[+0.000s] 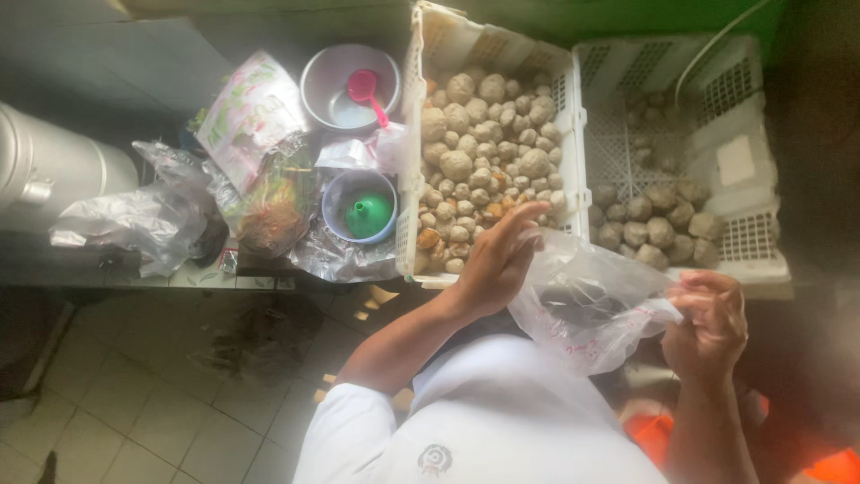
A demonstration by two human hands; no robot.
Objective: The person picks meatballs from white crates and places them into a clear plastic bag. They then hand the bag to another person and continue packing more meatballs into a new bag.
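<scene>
My left hand (495,260) grips one side of a clear plastic bag (587,305), fingers at its mouth just below the near edge of a white crate (408,179). That crate is full of grey-brown meatballs (484,152), large and small. My right hand (709,323) pinches the bag's other side and holds it open in front of my white shirt. A second white crate (743,242) to the right holds fewer large meatballs (649,224).
Left of the crates lie a metal bowl (336,99) with a pink spoon (367,92), a blue cup (333,206) with a green funnel (367,215), crumpled plastic bags (143,220) and a steel pot (49,166). Tiled floor lies below.
</scene>
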